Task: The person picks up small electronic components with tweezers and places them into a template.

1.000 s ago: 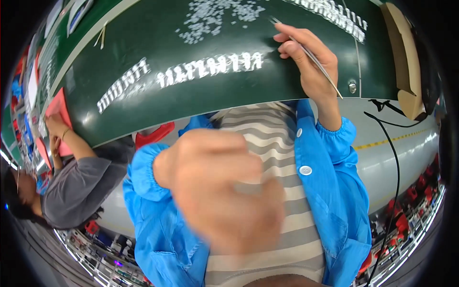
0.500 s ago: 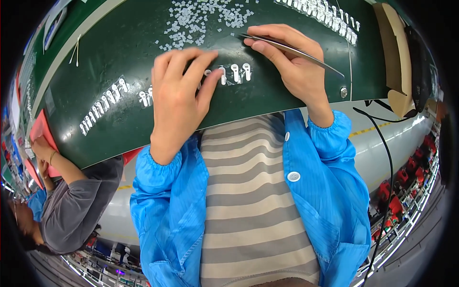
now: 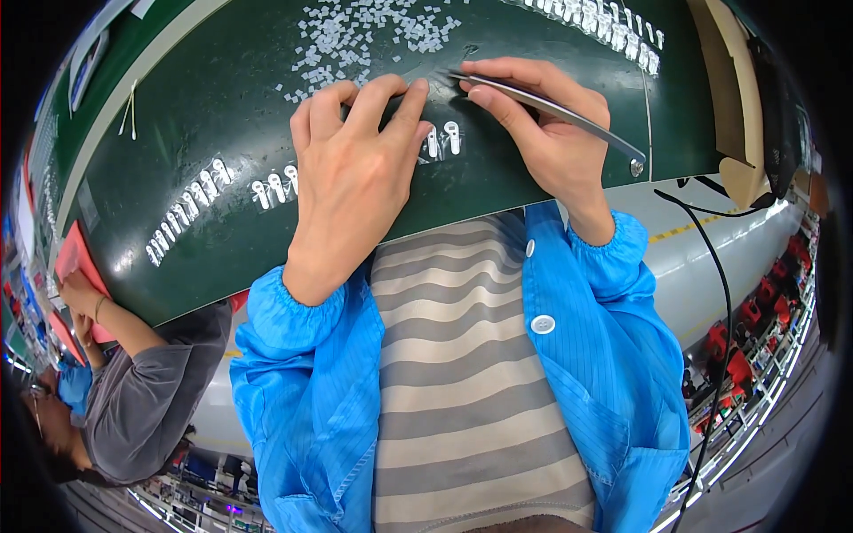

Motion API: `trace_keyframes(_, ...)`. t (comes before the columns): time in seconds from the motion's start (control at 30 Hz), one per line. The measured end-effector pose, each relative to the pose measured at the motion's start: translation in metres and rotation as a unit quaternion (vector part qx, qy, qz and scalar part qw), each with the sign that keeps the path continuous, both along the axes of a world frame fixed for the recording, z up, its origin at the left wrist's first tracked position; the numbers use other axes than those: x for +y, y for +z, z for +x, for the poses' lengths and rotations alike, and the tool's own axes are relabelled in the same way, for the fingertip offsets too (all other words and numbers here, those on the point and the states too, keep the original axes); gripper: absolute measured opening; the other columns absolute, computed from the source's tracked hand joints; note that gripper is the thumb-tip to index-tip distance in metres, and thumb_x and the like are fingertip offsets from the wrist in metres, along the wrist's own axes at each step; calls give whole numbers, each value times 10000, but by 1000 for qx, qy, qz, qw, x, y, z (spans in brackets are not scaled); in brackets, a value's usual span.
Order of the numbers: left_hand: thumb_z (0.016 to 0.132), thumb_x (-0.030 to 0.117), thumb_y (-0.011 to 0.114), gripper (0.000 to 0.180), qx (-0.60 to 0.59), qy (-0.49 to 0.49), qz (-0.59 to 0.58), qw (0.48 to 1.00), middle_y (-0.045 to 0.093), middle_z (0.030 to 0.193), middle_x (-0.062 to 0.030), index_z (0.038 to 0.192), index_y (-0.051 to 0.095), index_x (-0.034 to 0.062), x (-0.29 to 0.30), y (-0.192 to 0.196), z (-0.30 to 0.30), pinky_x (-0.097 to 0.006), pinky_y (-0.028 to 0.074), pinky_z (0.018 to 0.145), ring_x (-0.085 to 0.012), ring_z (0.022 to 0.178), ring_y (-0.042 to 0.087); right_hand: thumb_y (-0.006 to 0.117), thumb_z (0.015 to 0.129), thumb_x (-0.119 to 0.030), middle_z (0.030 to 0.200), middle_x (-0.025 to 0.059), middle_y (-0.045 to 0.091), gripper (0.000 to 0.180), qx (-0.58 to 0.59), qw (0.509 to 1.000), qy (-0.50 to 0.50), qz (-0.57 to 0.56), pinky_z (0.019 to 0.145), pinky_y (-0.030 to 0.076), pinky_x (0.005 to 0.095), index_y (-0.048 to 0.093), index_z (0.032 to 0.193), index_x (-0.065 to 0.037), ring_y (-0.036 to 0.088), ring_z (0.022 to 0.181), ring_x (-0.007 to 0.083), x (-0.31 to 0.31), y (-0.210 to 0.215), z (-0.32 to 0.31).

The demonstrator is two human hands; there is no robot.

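Observation:
My right hand (image 3: 564, 138) grips dark tweezers (image 3: 569, 114) near their tips, which point left and look blurred. My left hand (image 3: 355, 169) is palm down over a short row of small white key-shaped parts (image 3: 452, 138) on clear film. Its fingers are bent, with thumb and index fingertips apart and no held thing visible. The hand covers part of the row. Beyond both hands lies a loose scatter of small pale squares (image 3: 373, 40).
A green table (image 3: 240, 266) carries more white parts (image 3: 188, 211) in rows at left and far right. Two cotton swabs (image 3: 131, 115) lie at left. A cardboard box (image 3: 727, 89) and black cable (image 3: 724, 293) are at right. Another person's arm (image 3: 133, 329) rests at far left.
My left hand has shifted right and covers more of the short row. The tweezers' tips have dropped slightly toward me, still in my right hand.

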State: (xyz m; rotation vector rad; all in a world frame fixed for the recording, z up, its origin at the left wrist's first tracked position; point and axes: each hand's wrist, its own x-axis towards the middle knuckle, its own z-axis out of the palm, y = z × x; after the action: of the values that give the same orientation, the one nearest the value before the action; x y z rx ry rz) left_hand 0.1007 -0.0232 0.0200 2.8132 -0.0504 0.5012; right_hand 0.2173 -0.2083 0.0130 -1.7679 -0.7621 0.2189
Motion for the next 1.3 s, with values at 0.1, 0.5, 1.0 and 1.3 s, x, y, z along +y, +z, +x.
trace_keyframes(0.1,881,164,785,325,-2,-2,-21,1000,659,1181,-21,1197,766,92,-2,-2,-6,-427,427,958,-278,1092,544,751,928,53,1091,158,789,205,-18,1000,1,0,878,614,281,744,1132,71,779,969,214,-2,-1,-3)
trace_keyframes(0.5,825,153,833,322,-9,-21,-128,991,685,1155,-22,1138,778,103,-20,-11,-28,-427,443,937,-287,1059,574,787,892,31,1021,114,809,154,-82,996,0,-29,810,612,265,784,1046,34,780,903,171,4,0,-8)
trace_keyframes(1.0,866,215,810,373,2,12,-51,999,648,1234,-24,1212,748,90,-10,-7,-11,-437,427,973,-292,1104,555,781,906,35,1084,141,797,192,-28,1000,5,-12,859,605,270,766,1096,51,767,955,174,-4,-4,-6)
trace_keyframes(1.3,833,180,839,333,-27,23,-100,994,671,1192,-19,1147,774,90,-11,-11,-28,-420,440,936,-281,1080,558,800,895,20,1041,125,798,174,-72,997,15,-3,824,604,264,781,1067,36,765,909,167,-5,2,-12)
